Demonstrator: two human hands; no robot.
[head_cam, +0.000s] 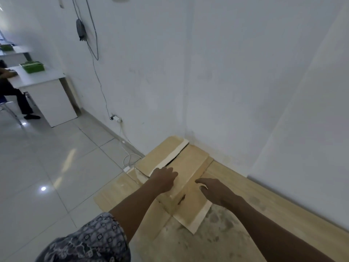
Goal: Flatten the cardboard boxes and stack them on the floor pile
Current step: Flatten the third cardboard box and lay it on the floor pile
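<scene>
A flattened tan cardboard box (190,163) lies on top of a floor pile of cardboard sheets (113,193) in the corner by the white wall. Its flaps are spread, with a dark slit between two of them. My left hand (164,179) rests palm down on the box's middle, fingers together. My right hand (215,190) hovers over or lightly touches the box's right flap, fingers spread and holding nothing. A dirty, stained sheet (217,235) lies nearest me under my right forearm.
White walls meet in a corner behind the pile. A white cable and charger (127,168) lie on the tiled floor just left of the pile, running from a wall socket (116,118). Far left stands a white desk (43,86) with a green tray (32,66) and a seated person.
</scene>
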